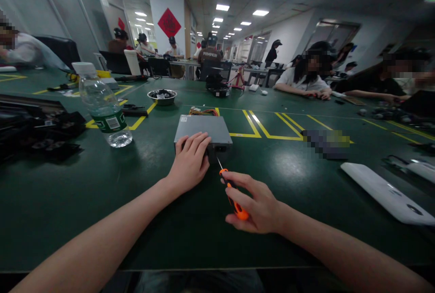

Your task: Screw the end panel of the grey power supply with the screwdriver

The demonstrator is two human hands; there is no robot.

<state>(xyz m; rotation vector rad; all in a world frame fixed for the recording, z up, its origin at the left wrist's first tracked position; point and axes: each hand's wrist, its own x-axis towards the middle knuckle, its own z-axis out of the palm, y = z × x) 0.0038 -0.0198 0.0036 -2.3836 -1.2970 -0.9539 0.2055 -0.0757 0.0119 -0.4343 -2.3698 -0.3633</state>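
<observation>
A grey computer power supply unit (207, 129) lies on the green table, its bundle of coloured wires (204, 111) behind it. My left hand (192, 161) grips its near edge, fingers over the top and thumb down at the front face. My right hand (253, 202) is closed around the orange and black handle of a screwdriver (238, 207). The thin metal shaft points up and left at the unit's front face, close to the socket. Whether the tip touches a screw I cannot tell.
A clear water bottle (108, 114) stands to the left, near dark parts (34, 125). Behind is a metal bowl (161, 97) with small dark pieces. On the right lie a blurred dark object (324, 143) and a long white device (387, 191). People sit at the far side.
</observation>
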